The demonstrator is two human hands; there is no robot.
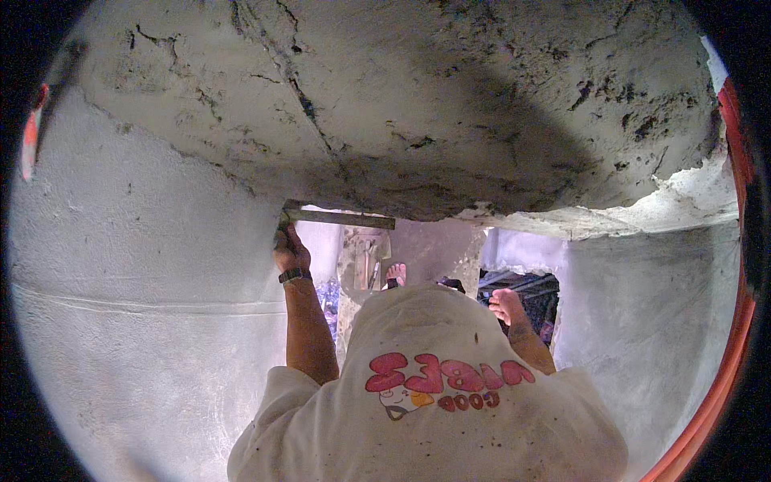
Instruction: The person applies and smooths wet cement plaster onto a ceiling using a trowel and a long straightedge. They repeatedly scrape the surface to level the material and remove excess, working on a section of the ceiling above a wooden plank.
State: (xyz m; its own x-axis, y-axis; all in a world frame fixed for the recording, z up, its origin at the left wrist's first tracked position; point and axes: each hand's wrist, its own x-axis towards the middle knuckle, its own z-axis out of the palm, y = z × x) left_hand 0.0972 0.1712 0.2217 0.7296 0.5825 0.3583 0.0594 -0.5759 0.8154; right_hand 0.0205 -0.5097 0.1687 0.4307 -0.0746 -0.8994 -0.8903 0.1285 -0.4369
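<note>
My left hand (292, 249), with a dark watch band at its wrist, is raised and closed on one end of a long, narrow plastering float (345, 218). The float shows nearly edge-on and reaches to the right, just below the rough lower edge of the grey surface (361, 120) overhead; whether they touch I cannot tell. My right hand (504, 307) is lower, in front of a dark opening (522, 293). Its fingers are curled in, and nothing shows in them.
Smooth grey plastered walls stand on the left (144, 241) and right (650, 305). Below the float are a pale, stained container (365, 241) with tools by it and a bare foot (396, 273). A red-orange band (727, 361) curves along the right rim.
</note>
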